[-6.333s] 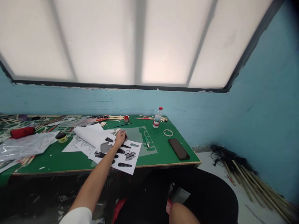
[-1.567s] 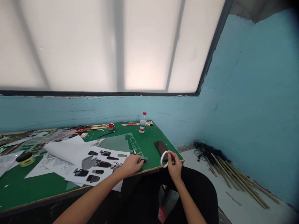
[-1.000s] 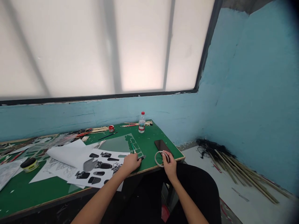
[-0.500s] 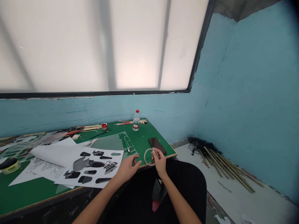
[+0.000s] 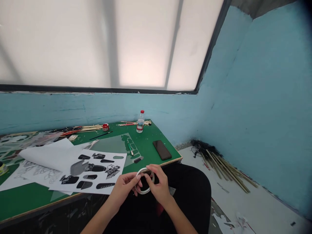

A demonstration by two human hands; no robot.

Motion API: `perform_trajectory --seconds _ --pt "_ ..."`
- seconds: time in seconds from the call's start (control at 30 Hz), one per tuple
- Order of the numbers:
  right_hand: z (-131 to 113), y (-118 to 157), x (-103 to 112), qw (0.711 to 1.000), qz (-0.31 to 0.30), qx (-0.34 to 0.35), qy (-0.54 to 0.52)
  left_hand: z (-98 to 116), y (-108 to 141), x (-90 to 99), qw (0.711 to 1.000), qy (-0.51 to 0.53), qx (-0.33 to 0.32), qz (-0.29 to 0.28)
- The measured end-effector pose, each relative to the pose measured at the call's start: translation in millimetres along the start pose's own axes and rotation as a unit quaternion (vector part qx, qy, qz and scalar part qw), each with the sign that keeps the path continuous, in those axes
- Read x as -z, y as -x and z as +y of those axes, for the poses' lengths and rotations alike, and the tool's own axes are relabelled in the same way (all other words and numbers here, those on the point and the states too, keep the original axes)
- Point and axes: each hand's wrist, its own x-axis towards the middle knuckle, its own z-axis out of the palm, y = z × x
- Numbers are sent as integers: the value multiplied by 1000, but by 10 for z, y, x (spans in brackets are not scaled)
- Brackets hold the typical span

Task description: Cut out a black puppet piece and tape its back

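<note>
Between my hands, just in front of the table edge and above my lap, is a thin whitish roll of tape [image 5: 144, 192], its ring facing me. My left hand [image 5: 125, 187] pinches its left side, with the thumb over the rim. My right hand [image 5: 158, 182] is closed round the upper right side, with the thumb reaching into the ring. Close by on the green table lie a white sheet with black printed cutout shapes [image 5: 99, 156], a clear sheet [image 5: 109, 148] and a green-handled cutter [image 5: 130, 149]. A small black patterned piece [image 5: 138, 160] rests at the clear sheet's lower corner.
A black phone [image 5: 162, 149] lies near the table's right edge. Farther back stand a water bottle [image 5: 140, 123] and a red jar [image 5: 105, 127], with thin sticks [image 5: 90, 128] beside it. Bamboo poles with black strands [image 5: 226, 165] lie on the floor at right.
My left hand has moved right and taken hold of the tape's left side; before, it was apart with fingers spread. The tape and right hand have come lower and closer. The view has shifted slightly.
</note>
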Motion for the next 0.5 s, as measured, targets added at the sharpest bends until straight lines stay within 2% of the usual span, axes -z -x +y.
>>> perform_trajectory --seconds 0.3,0.5 --pt "-466 -10 117 997 -2 68 32 264 373 -142 997 69 21 -1" --pt "-650 -15 178 984 0 163 71 340 529 -218 997 66 44 -9"
